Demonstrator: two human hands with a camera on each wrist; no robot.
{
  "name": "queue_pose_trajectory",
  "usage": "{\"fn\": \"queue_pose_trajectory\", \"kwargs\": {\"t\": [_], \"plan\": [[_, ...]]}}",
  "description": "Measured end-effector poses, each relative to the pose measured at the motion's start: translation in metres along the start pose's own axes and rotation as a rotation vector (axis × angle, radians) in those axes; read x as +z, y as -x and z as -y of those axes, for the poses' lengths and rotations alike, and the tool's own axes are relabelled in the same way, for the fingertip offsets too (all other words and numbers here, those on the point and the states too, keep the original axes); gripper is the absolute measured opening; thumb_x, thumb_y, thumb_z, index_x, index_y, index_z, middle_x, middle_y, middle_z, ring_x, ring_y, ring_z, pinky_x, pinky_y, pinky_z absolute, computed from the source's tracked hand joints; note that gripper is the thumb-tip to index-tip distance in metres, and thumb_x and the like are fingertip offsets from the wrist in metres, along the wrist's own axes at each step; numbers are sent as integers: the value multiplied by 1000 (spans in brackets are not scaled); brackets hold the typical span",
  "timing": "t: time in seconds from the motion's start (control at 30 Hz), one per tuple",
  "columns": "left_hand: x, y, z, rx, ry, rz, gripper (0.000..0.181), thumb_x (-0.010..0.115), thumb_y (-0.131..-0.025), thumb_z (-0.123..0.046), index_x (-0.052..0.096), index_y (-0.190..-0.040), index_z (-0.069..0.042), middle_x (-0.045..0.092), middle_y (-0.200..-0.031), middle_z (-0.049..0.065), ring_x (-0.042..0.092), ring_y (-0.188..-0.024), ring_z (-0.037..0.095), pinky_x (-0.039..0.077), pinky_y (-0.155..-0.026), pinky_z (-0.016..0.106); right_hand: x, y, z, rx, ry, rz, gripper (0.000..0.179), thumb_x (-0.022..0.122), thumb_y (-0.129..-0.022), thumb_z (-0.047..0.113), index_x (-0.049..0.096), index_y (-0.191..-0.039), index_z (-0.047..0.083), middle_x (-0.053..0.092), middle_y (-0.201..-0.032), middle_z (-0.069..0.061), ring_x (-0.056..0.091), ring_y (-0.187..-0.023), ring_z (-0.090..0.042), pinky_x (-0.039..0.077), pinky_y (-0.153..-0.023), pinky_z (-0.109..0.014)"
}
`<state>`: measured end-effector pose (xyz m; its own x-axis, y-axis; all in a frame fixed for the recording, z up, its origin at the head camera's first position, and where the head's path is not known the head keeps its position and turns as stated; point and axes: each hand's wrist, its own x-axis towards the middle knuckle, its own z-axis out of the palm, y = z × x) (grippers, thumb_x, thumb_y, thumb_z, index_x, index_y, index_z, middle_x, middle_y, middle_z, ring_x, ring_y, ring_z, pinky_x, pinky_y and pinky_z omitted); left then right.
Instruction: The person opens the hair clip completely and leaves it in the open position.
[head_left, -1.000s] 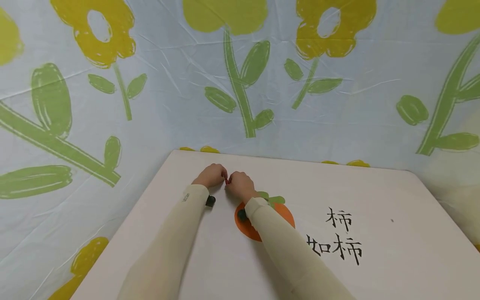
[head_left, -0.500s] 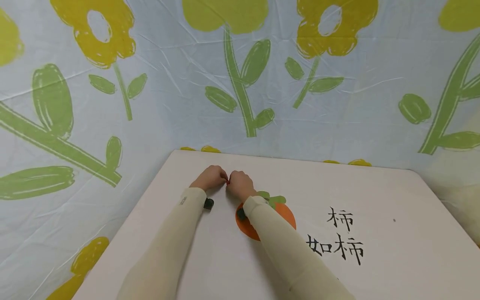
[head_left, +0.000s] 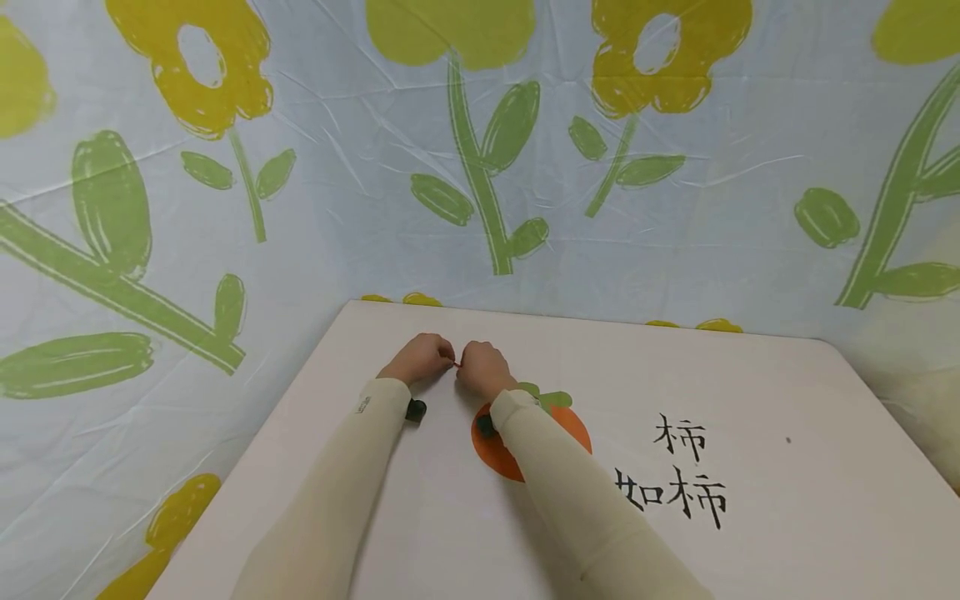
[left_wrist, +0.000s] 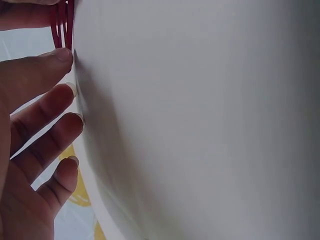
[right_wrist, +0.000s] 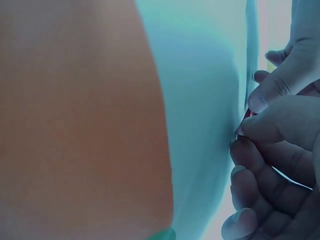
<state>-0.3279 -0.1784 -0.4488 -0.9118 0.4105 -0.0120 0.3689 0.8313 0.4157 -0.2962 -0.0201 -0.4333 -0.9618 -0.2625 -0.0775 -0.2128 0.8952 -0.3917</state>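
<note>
Both hands meet near the far left of the pale tabletop. Thin dark-red strands point(left_wrist: 62, 22), side by side like a small bundle of cord, span the short gap between them. My left hand point(head_left: 420, 358) pinches one end between thumb and forefinger; in the left wrist view its other fingers are spread and bent near the table surface. Opposite it, my right hand point(head_left: 483, 369) pinches the other end, thumb and fingertips together in the right wrist view, the remaining fingers curled below. The fingers hide both ends of the strands.
Partly under the right forearm lies a flat orange persimmon shape point(head_left: 573, 429) with green leaves point(head_left: 555, 399). Black Chinese characters point(head_left: 682, 437) mark the white tabletop point(head_left: 795, 533) to its right. A flower-patterned cloth point(head_left: 322, 150) rises behind and at the left side.
My left hand has shifted slightly toward me and left. Fingertips have adjusted on the red strands, which now show as a thin line between the hands. The right hand has barely moved.
</note>
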Motion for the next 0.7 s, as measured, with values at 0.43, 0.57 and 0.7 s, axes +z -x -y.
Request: {"fn": "queue_pose_trajectory", "kwargs": {"t": [0.43, 0.57, 0.7], "plan": [[4, 5, -4, 19, 12, -53, 14, 62, -94, -20, 73, -92, -12, 71, -91, 2, 63, -91, 20, 49, -88, 39, -18, 9, -6, -24, 0, -18, 17, 60, -92, 15, 75, -96, 9, 73, -94, -4, 67, -85, -21, 54, -75, -32], [4, 5, -11, 36, 20, -51, 15, 60, -95, -18, 72, -94, -10, 71, -92, 3, 61, -87, 19, 50, -86, 38, -23, 11, -11, -30, 3, -26, 18, 59, -91, 13, 75, -97, 9, 73, -95, -4, 66, -86, -21, 53, -75, -32], [3, 5, -18, 36, 35, -39, 15, 59, -96, -17, 71, -97, -10, 70, -93, 3, 60, -87, 18, 49, -86, 37, -27, 12, -17, -31, -5, -29, 17, 59, -91, 13, 75, -95, 10, 72, -94, -4, 64, -84, -20, 52, -74, -31]]}}
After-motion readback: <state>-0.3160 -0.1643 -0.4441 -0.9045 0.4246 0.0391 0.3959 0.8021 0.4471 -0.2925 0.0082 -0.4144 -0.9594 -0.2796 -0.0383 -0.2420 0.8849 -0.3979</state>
